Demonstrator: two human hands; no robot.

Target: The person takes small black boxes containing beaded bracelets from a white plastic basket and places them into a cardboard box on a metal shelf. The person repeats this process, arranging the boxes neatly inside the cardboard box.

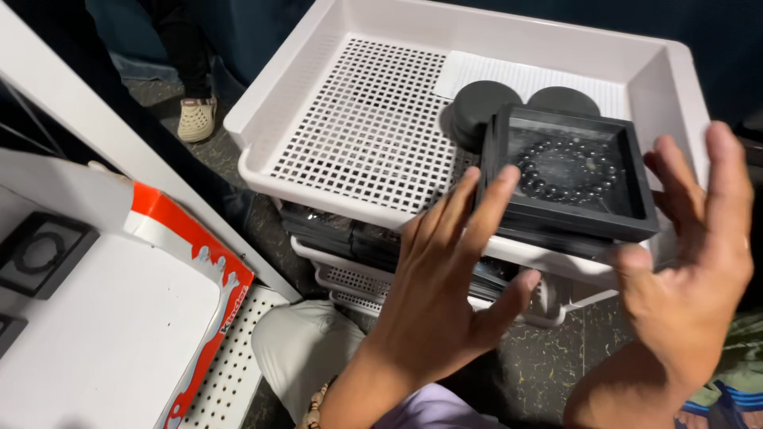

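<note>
Both hands, left (445,294) and right (691,262), are spread open, fingers flanking a black display box (568,179) without gripping. Perched on the tray rim (334,195), the box could be knocked off.

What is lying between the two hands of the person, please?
In the head view, a stack of black square display boxes lies between the left hand and the right hand. The top one shows a dark bead bracelet.

White perforated tray (358,135), top of a stacked set: one stack of black display boxes (568,179) at its front right corner, top box showing a dark bead bracelet (566,168); two black round discs (482,107) just behind. Left hand (445,282) fingertips touch the stack's left side; right hand (691,254) open at its right. White cardboard box with red edge (119,318), far left.
</note>
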